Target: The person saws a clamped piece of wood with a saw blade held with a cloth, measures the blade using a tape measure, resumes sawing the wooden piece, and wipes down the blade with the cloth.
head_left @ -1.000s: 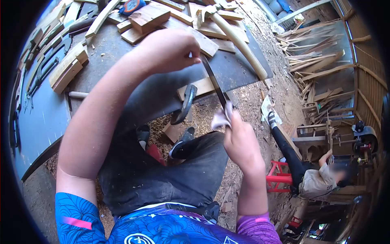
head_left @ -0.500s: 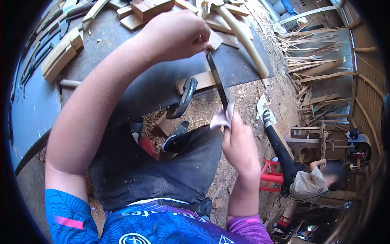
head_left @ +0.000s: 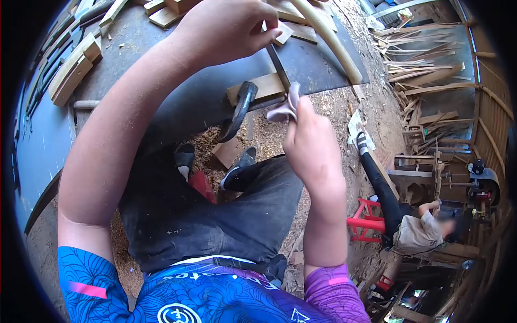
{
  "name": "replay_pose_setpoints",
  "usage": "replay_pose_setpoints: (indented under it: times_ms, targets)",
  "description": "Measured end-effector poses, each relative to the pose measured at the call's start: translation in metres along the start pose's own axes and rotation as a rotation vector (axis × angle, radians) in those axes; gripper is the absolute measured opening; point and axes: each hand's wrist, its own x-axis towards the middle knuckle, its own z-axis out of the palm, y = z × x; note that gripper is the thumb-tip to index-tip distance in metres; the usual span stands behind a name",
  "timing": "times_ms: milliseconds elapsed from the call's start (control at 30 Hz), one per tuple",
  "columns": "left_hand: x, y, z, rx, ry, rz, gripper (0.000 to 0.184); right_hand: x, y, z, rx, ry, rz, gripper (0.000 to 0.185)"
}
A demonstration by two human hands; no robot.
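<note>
A long dark metal strip slants over the table edge. My right hand is closed round its near end through a pale cloth. At its far end is my left hand, with thumb and fingers bent together; what it pinches there, if anything, is hidden. Just left of the strip, a dark clamp sits at the table edge on a light wood block.
Wood pieces and dark clamps lie on the grey table. A thick wooden handle rests at its right. Shavings cover the floor. Another person is at the right beside a red stool.
Both hands and the strip have shifted upward in the view. The left thumb now shows more clearly, stretched along the strip's far end. The right hand still grips the cloth.
</note>
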Motion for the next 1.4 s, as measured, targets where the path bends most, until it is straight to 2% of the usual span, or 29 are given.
replay_pose_setpoints:
  times_ms: [67,100,133,233,267,367,500,567,600,667,700,767,833,933,1000,1067,1100,1167,1233,1267,1333,1367,1400]
  targets:
    - [-0.002,0.003,0.002,-0.031,-0.023,-0.022,0.024,-0.007,0.001,-0.005,0.051,-0.023,0.019,0.026]
    - [-0.005,0.003,0.006,-0.047,0.045,0.003,0.016,-0.012,0.0,-0.009,0.097,-0.049,0.031,0.029]
    - [-0.006,0.002,0.006,-0.058,0.122,0.026,0.013,-0.028,0.008,-0.01,0.122,-0.03,0.0,0.04]
    - [-0.006,0.006,0.002,0.0,0.167,0.013,0.013,-0.049,0.006,-0.017,0.212,-0.016,-0.016,0.048]
    - [-0.003,0.0,0.005,-0.01,0.185,0.09,0.013,-0.048,0.006,-0.02,0.13,-0.064,0.068,0.046]
    - [-0.003,0.011,0.011,-0.045,0.165,0.032,0.013,0.001,-0.001,-0.013,0.051,-0.14,0.08,0.045]
    - [-0.008,0.01,0.018,-0.014,0.093,-0.01,0.017,-0.007,-0.001,-0.008,0.007,-0.091,0.079,0.043]
    - [-0.007,0.01,0.014,-0.006,0.122,-0.007,0.019,-0.042,0.012,-0.007,0.253,0.118,-0.116,0.035]
    - [-0.005,0.011,0.011,-0.005,0.158,0.021,0.02,-0.05,0.01,-0.009,0.245,0.11,-0.13,0.035]
    - [-0.006,0.009,0.008,0.003,0.202,0.037,0.021,-0.057,0.011,-0.013,0.138,0.013,0.047,0.027]
    - [-0.006,0.009,0.011,-0.01,0.211,0.033,0.023,-0.048,0.009,-0.012,0.143,0.014,0.065,0.027]
    - [-0.003,0.014,0.016,-0.095,0.213,0.063,0.033,-0.006,0.005,-0.008,0.209,0.028,-0.082,0.027]
    - [-0.006,0.015,0.017,-0.065,0.188,0.105,0.037,0.009,-0.004,-0.003,-0.021,-0.028,0.06,0.027]
    - [-0.007,0.016,0.01,-0.06,0.173,0.092,0.039,-0.032,0.007,-0.012,0.205,-0.053,0.085,0.035]
    - [-0.005,0.015,0.006,-0.072,0.185,0.056,0.041,-0.081,0.023,-0.022,0.227,-0.017,0.038,0.044]
    - [-0.005,0.015,0.004,-0.074,0.178,0.009,0.04,-0.108,0.051,-0.029,0.307,0.006,-0.172,0.041]
    - [-0.004,0.016,0.005,-0.085,0.213,0.006,0.048,-0.104,0.052,-0.035,0.307,0.002,-0.186,0.041]
    - [-0.002,0.026,0.003,-0.244,0.041,-0.024,0.053,-0.104,0.041,-0.054,0.724,0.035,0.381,0.035]
    - [-0.009,0.042,0.005,-0.564,-0.165,-0.09,0.059,-0.077,0.021,-0.059,1.159,0.182,0.202,0.042]
    - [-0.008,0.053,0.003,-0.651,-0.272,-0.09,0.063,-0.055,0.014,-0.054,1.271,0.236,0.109,0.05]
    - [-0.015,0.07,0.005,-0.839,-0.395,-0.056,0.053,-0.01,0.008,-0.039,1.615,0.312,-0.113,0.046]
    - [-0.017,0.08,0.006,-0.923,-0.417,-0.076,0.052,0.014,-0.003,-0.031,1.707,0.443,-0.074,0.044]
    - [-0.017,0.083,0.008,-0.948,-0.447,-0.129,0.049,0.032,-0.02,-0.035,1.665,0.545,-0.016,0.044]
